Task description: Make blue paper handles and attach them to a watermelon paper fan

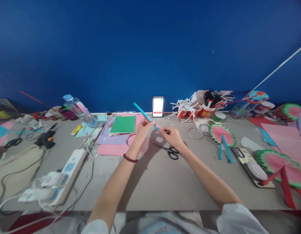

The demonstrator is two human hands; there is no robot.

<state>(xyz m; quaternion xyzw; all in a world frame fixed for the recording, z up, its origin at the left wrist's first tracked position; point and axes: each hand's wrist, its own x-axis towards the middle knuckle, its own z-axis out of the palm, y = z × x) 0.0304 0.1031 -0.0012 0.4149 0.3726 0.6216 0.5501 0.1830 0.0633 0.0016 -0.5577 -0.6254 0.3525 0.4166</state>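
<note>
A narrow blue strip (143,110), apparently folded paper, slants up to the left above the desk. Red and pink bits show on its lower end. My left hand (142,128) pinches it near the middle, with a dark bead bracelet on that wrist. At the lower right end, my right hand (172,136) is closed on the pink part; its exact grip is partly hidden by the fingers. Black-handled scissors (173,152) lie on the desk just below my right hand. Left of my left hand are a green paper pad (123,124) and pink paper (113,149).
A phone (157,107) stands against the blue wall. Pink-and-green paper fans (223,135) and a phone with a mouse (257,170) lie at right. Red cups (205,111) hold scraps and tools. At left are a bottle (80,110), glue gun (45,138) and power strip (69,175) with cables.
</note>
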